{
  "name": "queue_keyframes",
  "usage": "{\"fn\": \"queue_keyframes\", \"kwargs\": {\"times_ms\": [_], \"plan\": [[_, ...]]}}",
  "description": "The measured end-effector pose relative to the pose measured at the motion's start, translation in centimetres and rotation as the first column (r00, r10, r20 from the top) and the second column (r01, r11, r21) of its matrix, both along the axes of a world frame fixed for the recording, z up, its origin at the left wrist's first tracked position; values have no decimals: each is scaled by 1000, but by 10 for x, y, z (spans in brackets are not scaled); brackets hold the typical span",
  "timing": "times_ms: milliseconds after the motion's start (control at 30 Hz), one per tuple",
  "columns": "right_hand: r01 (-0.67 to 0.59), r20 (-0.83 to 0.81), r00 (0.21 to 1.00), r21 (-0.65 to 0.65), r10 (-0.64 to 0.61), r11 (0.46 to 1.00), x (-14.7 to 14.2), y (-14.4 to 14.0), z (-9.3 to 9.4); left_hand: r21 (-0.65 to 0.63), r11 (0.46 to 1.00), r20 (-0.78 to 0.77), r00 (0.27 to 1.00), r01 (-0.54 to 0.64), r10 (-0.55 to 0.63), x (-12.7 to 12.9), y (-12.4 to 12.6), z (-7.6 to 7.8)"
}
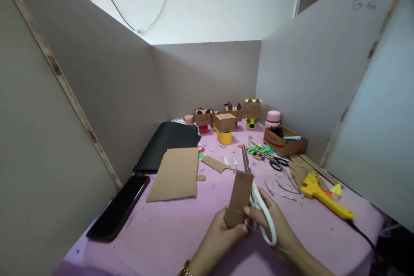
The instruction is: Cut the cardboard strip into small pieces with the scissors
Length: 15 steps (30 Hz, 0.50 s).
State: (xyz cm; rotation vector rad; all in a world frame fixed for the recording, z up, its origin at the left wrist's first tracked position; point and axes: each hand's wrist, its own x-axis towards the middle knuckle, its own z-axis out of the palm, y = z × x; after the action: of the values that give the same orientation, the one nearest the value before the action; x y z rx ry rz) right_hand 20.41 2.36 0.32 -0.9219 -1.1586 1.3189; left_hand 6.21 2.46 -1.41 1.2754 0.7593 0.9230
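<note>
Glue gun point(325, 196), phone point(119, 207), cardboard sheet point(176, 173)

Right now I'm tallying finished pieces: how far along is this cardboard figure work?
Done: several decorated cardboard figures stand at the back. In hand: the left hand holds a folded cardboard piece while the right hand works white-handled scissors beside it. Left: one plain box on a yellow base, undecorated, and a flat cardboard sheet.

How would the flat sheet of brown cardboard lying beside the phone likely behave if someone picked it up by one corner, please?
The cardboard sheet lies flat on the pink table, so it probably stays fairly stiff, sagging only slightly. It looks thin, so likely light for its size. Its matt surface suggests an easy grip, though it might slide if pushed. It will not roll.
</note>
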Motion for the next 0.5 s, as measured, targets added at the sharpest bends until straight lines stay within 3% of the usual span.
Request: {"fn": "queue_keyframes", "kwargs": {"times_ms": [300,500], "plan": [[-38,116,993,2,37,999,5,-4,2,34,999,-74,997,-4,7,6,-5,8],[-79,153,985,14,76,997,6,-1,-2,-10,999,100,994,38,-37,-11,-4,2]]}}
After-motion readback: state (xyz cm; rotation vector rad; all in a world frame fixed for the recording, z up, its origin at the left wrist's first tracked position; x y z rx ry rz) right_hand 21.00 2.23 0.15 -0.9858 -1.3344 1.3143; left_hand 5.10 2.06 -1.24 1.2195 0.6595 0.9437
